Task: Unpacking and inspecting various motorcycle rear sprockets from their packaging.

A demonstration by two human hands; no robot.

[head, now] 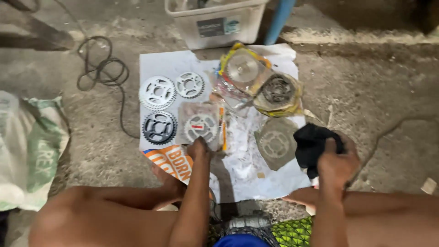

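Bagged sprocket (201, 124) lies on the white sheet (256, 178) on the floor, the left hand (198, 148) touching its near edge, grip unclear. The right hand (337, 164) is clamped on a black cloth (312, 142).

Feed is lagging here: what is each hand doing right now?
Left hand: fingers down on the plastic-wrapped sprocket; grip cannot be told.
Right hand: closed on a black cloth.

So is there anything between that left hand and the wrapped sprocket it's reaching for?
Nothing visible. The left hand already rests on the lower edge of the sprocket in clear plastic wrap. The right hand is off to the side, holding a black cloth.
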